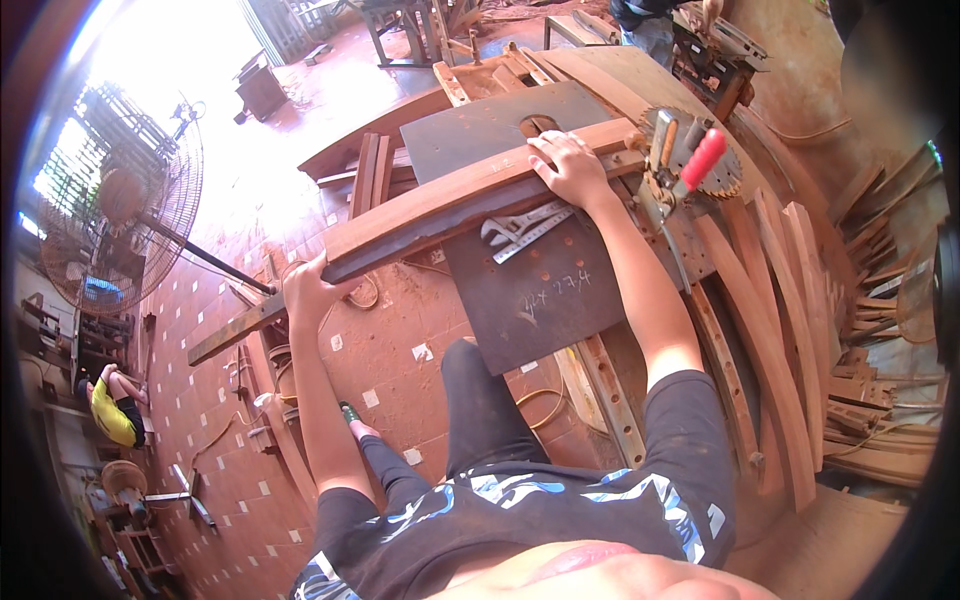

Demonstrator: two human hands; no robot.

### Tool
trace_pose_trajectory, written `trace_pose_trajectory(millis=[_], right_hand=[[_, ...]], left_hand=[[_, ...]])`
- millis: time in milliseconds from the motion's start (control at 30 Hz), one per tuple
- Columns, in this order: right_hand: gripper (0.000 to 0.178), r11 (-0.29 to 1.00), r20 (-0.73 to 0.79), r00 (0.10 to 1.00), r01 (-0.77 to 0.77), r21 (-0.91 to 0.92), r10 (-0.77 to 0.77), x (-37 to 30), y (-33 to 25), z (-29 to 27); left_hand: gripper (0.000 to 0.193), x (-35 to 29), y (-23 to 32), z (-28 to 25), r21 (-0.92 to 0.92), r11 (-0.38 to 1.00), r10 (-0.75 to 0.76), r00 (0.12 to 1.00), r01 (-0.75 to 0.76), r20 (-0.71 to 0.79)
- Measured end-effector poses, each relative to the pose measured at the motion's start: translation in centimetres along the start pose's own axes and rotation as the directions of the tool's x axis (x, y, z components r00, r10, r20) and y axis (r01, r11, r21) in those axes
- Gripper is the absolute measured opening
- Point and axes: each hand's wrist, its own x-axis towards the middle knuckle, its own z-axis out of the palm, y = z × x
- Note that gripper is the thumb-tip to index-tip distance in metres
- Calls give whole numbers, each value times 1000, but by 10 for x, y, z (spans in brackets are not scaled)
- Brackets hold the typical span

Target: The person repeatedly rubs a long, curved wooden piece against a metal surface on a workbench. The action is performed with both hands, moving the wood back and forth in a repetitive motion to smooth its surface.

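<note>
A long reddish wooden board (430, 205) lies slantwise across the dark metal saw table (480, 125), against a longer dark-edged wooden bar (235, 330). My left hand (308, 290) is closed round the near left end of board and bar. Farther right, my right hand (570, 168) grips the board from above, fingers over its top. Beyond that hand stand a toggle clamp with a red handle (703, 160) and a toothed circular saw blade (728, 178). An adjustable wrench (500, 233) and a steel ruler (535, 238) lie just below the board, on the plate.
Curved wooden pieces (765, 330) stand at right, with more stacked timber (880, 400) beyond. A large caged fan (125, 200) is at left. One person in a yellow top (112, 412) crouches far left; another person (650, 30) is at the back. Cables (540, 405) lie on the tiled floor.
</note>
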Motion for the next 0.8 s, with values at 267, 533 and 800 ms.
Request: trace_pose_trajectory(millis=[267, 533, 800], right_hand=[[45, 1000, 61, 998, -18, 20, 17, 8, -1, 5], [43, 1000, 85, 996, -19, 25, 17, 7, -1, 2], [38, 999, 84, 996, -13, 51, 9, 8, -7, -5]], left_hand=[[72, 1, 11, -6, -38, 999, -17, 1000, 17, 3], [77, 1, 5, -2, -52, 998, -17, 1000, 18, 23], [94, 0, 5, -3, -26, 1000, -3, 999, 4, 50]])
